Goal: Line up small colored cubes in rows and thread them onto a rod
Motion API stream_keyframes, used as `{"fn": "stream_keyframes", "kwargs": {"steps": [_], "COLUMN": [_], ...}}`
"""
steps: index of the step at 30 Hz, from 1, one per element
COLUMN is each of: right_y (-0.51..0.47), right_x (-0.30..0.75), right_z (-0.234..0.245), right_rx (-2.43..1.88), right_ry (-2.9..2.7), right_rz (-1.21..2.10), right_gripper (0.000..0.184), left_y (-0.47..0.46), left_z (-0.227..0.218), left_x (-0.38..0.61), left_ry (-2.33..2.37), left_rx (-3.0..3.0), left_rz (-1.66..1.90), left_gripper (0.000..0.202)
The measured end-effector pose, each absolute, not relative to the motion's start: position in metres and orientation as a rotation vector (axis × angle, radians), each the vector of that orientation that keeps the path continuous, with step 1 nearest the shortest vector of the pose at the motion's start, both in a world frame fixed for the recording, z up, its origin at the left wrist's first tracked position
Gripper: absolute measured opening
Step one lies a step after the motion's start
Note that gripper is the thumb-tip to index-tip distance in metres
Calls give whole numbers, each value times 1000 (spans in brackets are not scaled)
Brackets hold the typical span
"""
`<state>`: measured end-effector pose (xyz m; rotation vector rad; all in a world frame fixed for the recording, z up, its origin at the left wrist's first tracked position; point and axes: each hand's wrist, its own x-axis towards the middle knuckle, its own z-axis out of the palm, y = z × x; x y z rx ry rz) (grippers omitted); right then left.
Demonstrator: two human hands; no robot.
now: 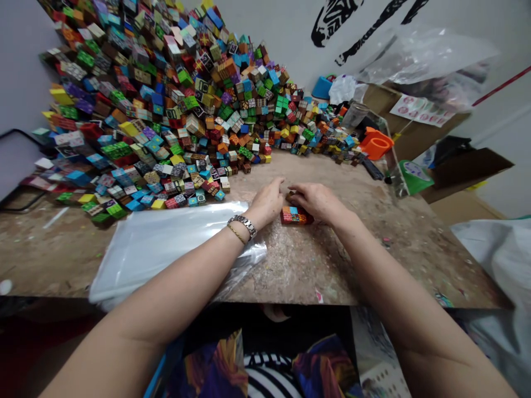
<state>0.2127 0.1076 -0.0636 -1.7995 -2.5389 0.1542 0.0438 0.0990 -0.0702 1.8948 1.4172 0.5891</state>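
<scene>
My left hand (269, 202) and my right hand (315, 200) meet at the middle of the worn table (373, 243), both on a small row of colourful cubes (293, 215) that lies flat there. My right hand covers the row from above and the right; my left hand presses its left end with curled fingers. A metal watch and a thin bracelet sit on my left wrist. Part of the row is hidden under my fingers.
A huge heap of colourful cubes (166, 99) rises against the wall at the back left. A stack of clear plastic bags (166, 243) lies near the front left edge. An orange tape dispenser (375, 145), cardboard boxes (415, 121) and plastic sheeting stand at the right.
</scene>
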Motion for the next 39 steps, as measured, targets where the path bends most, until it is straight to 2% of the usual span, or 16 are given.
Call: {"fn": "stream_keyframes", "kwargs": {"steps": [6,17,33,39], "right_y": [109,118,115,99], "right_x": [220,243,231,236], "right_z": [-65,-65,-59,-45], "right_rx": [-1731,-1484,-1678,-1589], "right_ry": [-2547,-2623,-2592,-2541], "right_rz": [317,456,355,350], "right_gripper": [43,42,29,30], "left_y": [102,101,101,103], "left_z": [-72,-71,-70,-72], "left_x": [42,42,41,41], "left_ry": [1428,1421,1440,1427], "left_rx": [1875,1859,1854,1847], "left_rz": [613,643,634,630], "left_gripper": [55,53,53,54]}}
